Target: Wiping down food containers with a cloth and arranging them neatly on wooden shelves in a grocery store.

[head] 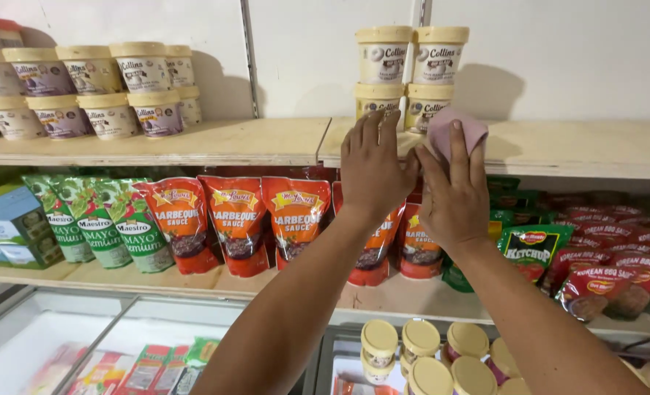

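Note:
My left hand reaches up to the wooden upper shelf, fingers spread and touching the lower of two stacked cream-lidded tubs. My right hand is beside it and holds a small pink cloth pressed against the shelf edge, just below the second pair of stacked tubs. Two more tubs sit on top of that group.
Several cream-lidded tubs are stacked at the upper left. The lower shelf holds green pouches, red sauce pouches and more red and green pouches at right. A glass-topped freezer and several jars lie below.

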